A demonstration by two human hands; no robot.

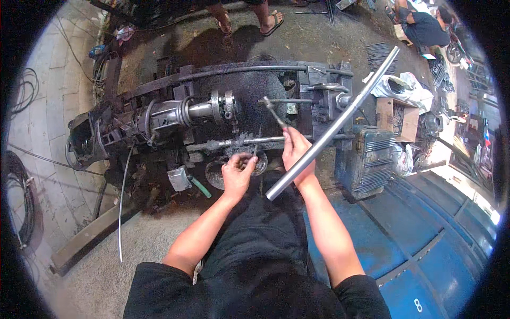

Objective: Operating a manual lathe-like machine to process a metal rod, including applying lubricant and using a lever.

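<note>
My left hand (pixel 239 173) is closed in a pinch on a short, thin metal pin (pixel 255 152), just in front of the machine's lower rail. My right hand (pixel 298 154) grips a slim metal tool (pixel 274 112) with a small thick head, pointing away from me over the machine. A long shiny metal bar (pixel 336 126) slants across in front of the right hand and hides part of it. Beyond both hands lies a dark, greasy machine (pixel 265 87) with a chuck-like round holder (pixel 223 106) at left of centre.
A blue metal sheet (pixel 366 223) lies at lower right beside a stack of thin rods (pixel 372 159). An open cardboard box (pixel 397 118) and a white sack (pixel 406 90) stand at right. A curved thin rod (pixel 124 207) hangs left. Another person's sandalled feet (pixel 271 24) are at the far side.
</note>
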